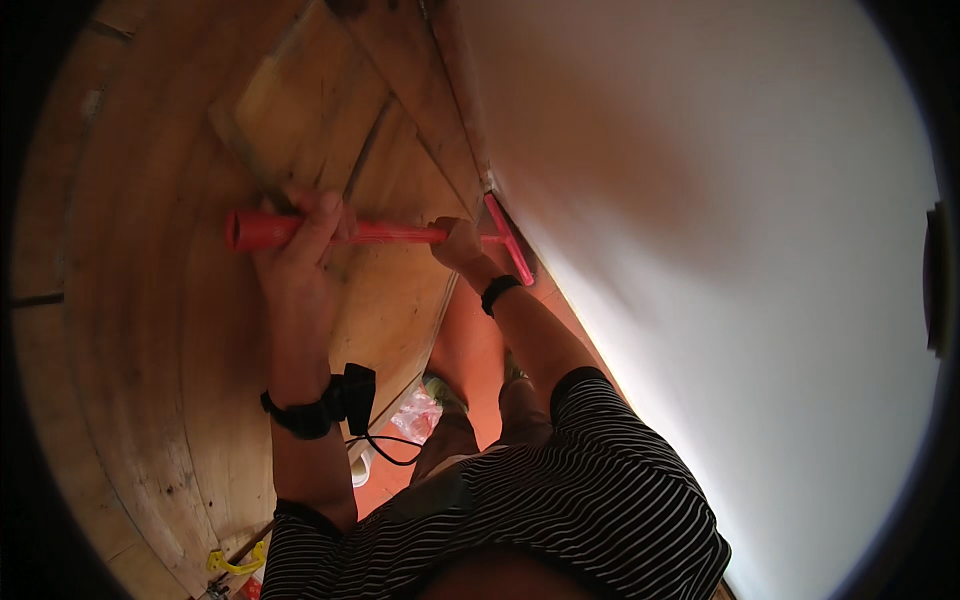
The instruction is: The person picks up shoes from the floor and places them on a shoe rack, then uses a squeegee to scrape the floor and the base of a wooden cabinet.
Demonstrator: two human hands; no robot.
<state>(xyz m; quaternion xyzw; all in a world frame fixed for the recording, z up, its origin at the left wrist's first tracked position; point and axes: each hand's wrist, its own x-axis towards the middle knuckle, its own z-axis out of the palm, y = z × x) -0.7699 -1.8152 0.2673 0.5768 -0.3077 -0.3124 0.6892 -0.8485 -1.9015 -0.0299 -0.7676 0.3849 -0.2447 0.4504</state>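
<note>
A red long-handled floor tool (397,232), a broom or a squeegee, slants down across the view. Its thick handle end is nearest to me. The narrow T-shaped head (517,251) lies low on the reddish floor, along the foot of the white wall. My left hand (304,229) is wrapped around the upper handle, slightly blurred. Farther down the shaft, close to the head, my right hand (459,244) grips it. Whatever is on the underside of the head is hidden from view.
Wooden boards (150,262) fill the left side, and the white wall (712,337) rises on the right. Between them runs a narrow strip of reddish floor (472,330). Clear plastic (417,417) lies by my feet. A yellow handle (238,561) shows at lower left.
</note>
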